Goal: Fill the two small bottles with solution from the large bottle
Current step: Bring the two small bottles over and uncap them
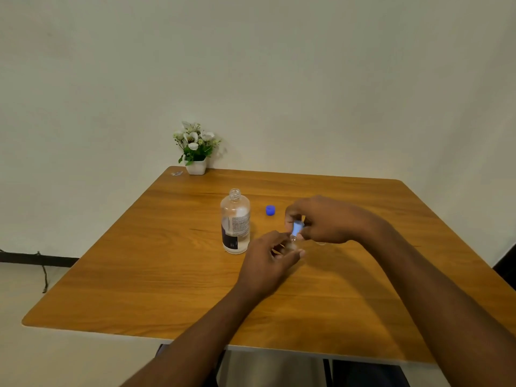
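My right hand [326, 219] pinches the cap [297, 227], left hand [268, 255] grips the small bottle [293, 241]; a slip could topple the open large bottle [235, 222].

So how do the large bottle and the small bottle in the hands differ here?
The large bottle stands untouched on the table, neck open; the small bottle is held by the left hand, its pale blue cap pinched by the right hand. The large bottle has a label; none shows on the small bottle. Both are clear.
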